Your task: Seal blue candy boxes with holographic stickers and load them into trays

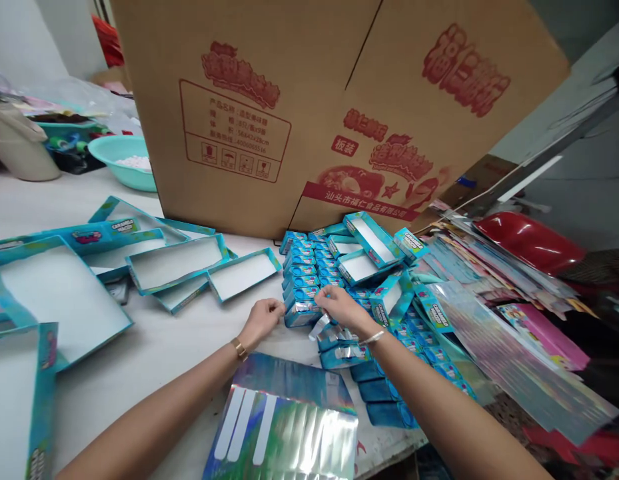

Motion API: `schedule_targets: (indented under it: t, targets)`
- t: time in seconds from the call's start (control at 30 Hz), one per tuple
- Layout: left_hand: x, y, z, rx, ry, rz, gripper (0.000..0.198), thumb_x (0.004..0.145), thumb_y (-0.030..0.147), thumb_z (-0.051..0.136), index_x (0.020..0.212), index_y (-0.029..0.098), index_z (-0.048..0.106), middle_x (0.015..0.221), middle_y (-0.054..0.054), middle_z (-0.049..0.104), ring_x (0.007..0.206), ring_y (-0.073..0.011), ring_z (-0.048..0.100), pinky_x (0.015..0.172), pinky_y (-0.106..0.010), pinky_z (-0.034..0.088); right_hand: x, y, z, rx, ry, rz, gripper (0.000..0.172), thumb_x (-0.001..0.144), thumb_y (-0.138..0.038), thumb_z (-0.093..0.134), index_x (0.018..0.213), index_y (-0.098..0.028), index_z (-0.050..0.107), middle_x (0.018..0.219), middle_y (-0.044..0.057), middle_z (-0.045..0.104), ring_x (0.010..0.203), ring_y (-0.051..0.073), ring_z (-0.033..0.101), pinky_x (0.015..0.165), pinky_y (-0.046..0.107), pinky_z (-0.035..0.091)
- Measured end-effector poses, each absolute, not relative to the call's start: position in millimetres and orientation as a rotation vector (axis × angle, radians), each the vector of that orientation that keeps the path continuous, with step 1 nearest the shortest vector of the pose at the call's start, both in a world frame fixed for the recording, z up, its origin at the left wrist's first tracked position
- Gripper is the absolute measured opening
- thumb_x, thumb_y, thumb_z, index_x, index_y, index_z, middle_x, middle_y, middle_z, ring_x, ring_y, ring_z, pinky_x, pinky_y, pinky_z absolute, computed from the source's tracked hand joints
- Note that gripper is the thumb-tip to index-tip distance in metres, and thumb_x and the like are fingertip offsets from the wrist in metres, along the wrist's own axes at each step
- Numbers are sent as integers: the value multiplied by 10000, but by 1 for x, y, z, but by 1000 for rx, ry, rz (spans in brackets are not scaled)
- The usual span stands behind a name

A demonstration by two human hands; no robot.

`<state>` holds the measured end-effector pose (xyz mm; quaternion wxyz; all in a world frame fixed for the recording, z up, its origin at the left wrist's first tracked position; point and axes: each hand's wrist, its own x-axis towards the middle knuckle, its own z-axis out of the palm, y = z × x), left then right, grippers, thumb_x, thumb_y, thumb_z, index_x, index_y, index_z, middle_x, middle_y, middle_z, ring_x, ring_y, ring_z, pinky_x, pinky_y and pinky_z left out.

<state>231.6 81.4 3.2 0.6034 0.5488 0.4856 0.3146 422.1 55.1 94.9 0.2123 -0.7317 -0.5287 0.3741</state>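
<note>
At frame centre, my left hand [262,321] and right hand [343,309] curl either side of a blue box [302,314]; whether grasping, I cannot tell

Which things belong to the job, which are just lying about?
Likely the job:
small blue boxes, by left hand and right hand
silvery sheet
open blue trays

Likely lying about:
turquoise basin
beige container
red plastic object
pink item

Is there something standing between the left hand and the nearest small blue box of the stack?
Nothing visible does. The left hand is right at the left end of the blue box; whether they touch is unclear. A curled silvery strip is on the other side, below the right hand.
</note>
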Motion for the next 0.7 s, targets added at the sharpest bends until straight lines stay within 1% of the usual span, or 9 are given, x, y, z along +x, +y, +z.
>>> schedule_targets:
  t: [0.07, 0.13, 0.2, 0.27, 0.33, 0.5, 0.57, 0.63, 0.7]
  targets:
    - [224, 76, 19, 1224, 1087, 758, 546, 776, 659, 500, 827, 138, 654, 825, -78, 680, 689, -180, 592, 578, -260, 412, 422, 50, 109, -1955, -1422, 1127, 139, 810, -341, 527, 760, -216, 494, 547, -63, 470, 454, 97, 382, 448, 234, 236]
    - [219, 67, 35, 1152, 1000, 697, 660, 832, 710, 409, 1006, 126, 663, 983, -117, 696, 786, -202, 626, 627, -277, 439, 421, 48, 119, -1886, -1384, 1200, 200, 809, -397, 533, 738, -219, 475, 550, -62, 476, 436, 86, 340, 429, 236, 210]
    - [217, 59, 49, 1093, 859, 552, 736, 837, 755, 390, 1138, 135, 647, 1096, -140, 685, 879, -230, 640, 679, -302, 455, 419, 50, 124, -1824, -1352, 1271, 249, 795, -434, 558, 718, -217, 463, 568, -54, 498, 429, 74, 315, 422, 236, 196]
    - [218, 53, 58, 1084, 729, 438, 733, 828, 764, 425, 1187, 162, 639, 1150, -133, 666, 927, -240, 637, 715, -316, 458, 417, 53, 125, -1765, -1328, 1334, 279, 777, -454, 584, 711, -214, 458, 590, -51, 509, 428, 62, 302, 422, 233, 182]
    - [219, 52, 61, 1089, 669, 422, 681, 835, 738, 465, 1168, 174, 651, 1116, -113, 661, 903, -222, 629, 715, -308, 447, 416, 56, 124, -1712, -1314, 1390, 299, 765, -466, 607, 714, -210, 460, 609, -52, 509, 428, 51, 288, 422, 231, 162]
    - [219, 59, 56, 1074, 680, 447, 567, 807, 675, 596, 984, 140, 665, 862, -45, 637, 749, -157, 585, 678, -273, 401, 417, 61, 122, -1629, -1286, 1481, 338, 756, -486, 663, 753, -201, 481, 644, -56, 509, 432, 35, 269, 424, 230, 117]
    - [218, 62, 55, 1093, 662, 438, 516, 793, 644, 643, 917, 143, 653, 843, -29, 622, 737, -143, 571, 676, -265, 389, 418, 63, 123, -1588, -1258, 1522, 362, 746, -494, 695, 760, -198, 487, 659, -54, 515, 434, 29, 264, 424, 229, 101]
    - [218, 64, 56, 1079, 634, 460, 483, 801, 619, 656, 953, 161, 646, 852, -17, 612, 737, -132, 559, 680, -262, 388, 418, 64, 124, -1531, -1216, 1570, 384, 732, -504, 723, 764, -195, 497, 665, -53, 520, 428, 22, 247, 423, 229, 79]
    - [219, 66, 56, 1015, 582, 483, 486, 827, 617, 630, 1066, 193, 635, 868, -12, 603, 748, -130, 547, 686, -264, 396, 416, 64, 127, -1473, -1175, 1614, 395, 725, -508, 739, 765, -194, 503, 655, -59, 512, 417, 18, 228, 420, 230, 62]
